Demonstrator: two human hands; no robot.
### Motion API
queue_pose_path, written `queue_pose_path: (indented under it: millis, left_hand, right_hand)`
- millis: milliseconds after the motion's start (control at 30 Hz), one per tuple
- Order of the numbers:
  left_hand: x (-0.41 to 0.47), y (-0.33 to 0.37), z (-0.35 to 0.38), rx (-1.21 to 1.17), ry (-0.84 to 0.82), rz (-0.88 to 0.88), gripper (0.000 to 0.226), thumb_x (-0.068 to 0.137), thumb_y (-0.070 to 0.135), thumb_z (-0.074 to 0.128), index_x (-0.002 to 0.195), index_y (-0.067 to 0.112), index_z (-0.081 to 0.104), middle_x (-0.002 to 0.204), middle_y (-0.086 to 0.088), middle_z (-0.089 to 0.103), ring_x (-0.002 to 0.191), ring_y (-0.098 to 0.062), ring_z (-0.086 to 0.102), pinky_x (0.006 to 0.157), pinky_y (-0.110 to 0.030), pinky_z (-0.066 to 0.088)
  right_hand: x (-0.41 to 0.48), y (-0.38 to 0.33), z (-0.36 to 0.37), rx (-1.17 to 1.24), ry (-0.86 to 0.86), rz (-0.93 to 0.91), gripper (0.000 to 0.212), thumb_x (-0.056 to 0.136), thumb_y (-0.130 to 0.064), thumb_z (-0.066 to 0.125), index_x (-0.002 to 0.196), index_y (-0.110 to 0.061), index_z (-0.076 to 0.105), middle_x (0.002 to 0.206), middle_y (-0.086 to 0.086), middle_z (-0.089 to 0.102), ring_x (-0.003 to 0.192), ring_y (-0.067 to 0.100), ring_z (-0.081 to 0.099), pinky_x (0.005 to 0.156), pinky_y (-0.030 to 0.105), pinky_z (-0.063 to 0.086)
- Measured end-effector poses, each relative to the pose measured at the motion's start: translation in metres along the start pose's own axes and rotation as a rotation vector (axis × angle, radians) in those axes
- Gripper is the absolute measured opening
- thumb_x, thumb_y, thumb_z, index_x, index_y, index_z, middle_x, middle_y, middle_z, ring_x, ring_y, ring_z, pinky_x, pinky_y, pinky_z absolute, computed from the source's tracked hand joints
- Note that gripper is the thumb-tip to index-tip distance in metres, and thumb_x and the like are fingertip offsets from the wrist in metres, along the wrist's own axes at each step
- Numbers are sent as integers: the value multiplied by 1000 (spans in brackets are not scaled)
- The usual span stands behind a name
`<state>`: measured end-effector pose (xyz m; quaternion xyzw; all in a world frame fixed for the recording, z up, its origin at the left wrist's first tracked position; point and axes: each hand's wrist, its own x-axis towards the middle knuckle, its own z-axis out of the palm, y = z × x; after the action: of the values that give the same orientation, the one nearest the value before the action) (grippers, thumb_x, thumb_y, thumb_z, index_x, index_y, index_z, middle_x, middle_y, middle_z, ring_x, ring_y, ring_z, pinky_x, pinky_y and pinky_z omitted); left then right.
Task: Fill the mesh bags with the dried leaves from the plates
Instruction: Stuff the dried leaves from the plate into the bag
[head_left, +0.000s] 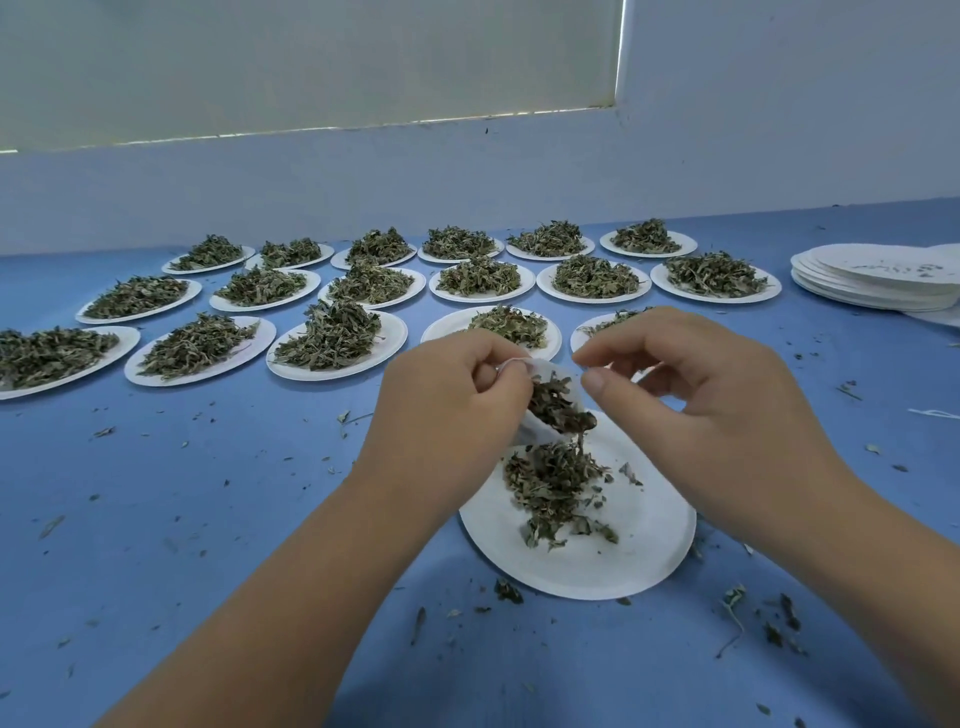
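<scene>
Over plate (649, 545), pinches bag (560, 375) with left hand (447, 405); cannot tell whether right hand (701, 395) grips. Mid-filling; next calls for pinching remaining leaves (556, 488).

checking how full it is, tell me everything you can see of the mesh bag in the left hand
The mesh bag is small, white, of thin soft fabric. The left hand pinches its rim, holding it tilted above the near plate, mouth open toward the right hand. Dark dried leaves fill it to the mouth, some hanging out. Whether the right hand touches its edge is unclear.
</scene>
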<state>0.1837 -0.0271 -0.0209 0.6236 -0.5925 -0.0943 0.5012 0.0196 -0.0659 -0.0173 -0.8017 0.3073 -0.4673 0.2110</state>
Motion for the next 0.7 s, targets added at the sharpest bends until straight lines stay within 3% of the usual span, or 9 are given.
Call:
queue_pose_path:
  millis: [33,133,200,267,467,700]
  left_hand:
    - [1,-1,-1,-15,13,-14,20,85,15,60,70,24,68,43,10,38,40,-5,33,40,-10,27]
    - [4,-2,-5,-45,56,-45,17,85,17,61,72,23,70,46,10,42,43,-5,36,42,-15,30]
    - [5,-3,-6,-67,66,-60,16,86,19,62,72,22,70,49,4,47,45,-7,41,44,-18,35]
    - [5,-3,-6,-86,70,-74,16,86,19,62,72,21,70,52,1,51,46,-8,44,45,-18,37]
    - [3,-2,-3,-71,65,-43,18,86,15,61,71,21,69,44,10,39,41,-4,34,42,-13,30]
    - [-3,2,2,-21,31,39,18,85,12,61,74,24,70,44,11,40,41,-4,37,43,-7,29]
  right_hand:
    - [0,1,-1,10,-9,36,9,79,-32,66,87,-35,64,89,-16,62,82,4,59,68,18,47]
    - [1,5,1,-17,-158,194,44,62,-59,68,100,-43,51,103,-22,54,84,-3,57,64,19,47]
    - [0,8,7,-39,-239,261,56,58,-59,72,104,-46,44,103,-23,51,81,-5,57,63,20,48]
    - [-1,11,12,-15,-220,283,48,63,-48,77,98,-44,45,94,-21,54,73,-3,59,60,22,51]
    - [-1,13,11,49,-86,171,20,77,-18,76,78,-31,62,74,-12,64,62,9,60,54,13,46]
    - [-2,12,10,-91,-22,-20,14,75,-18,76,76,-30,68,69,-11,63,69,9,59,60,15,45]
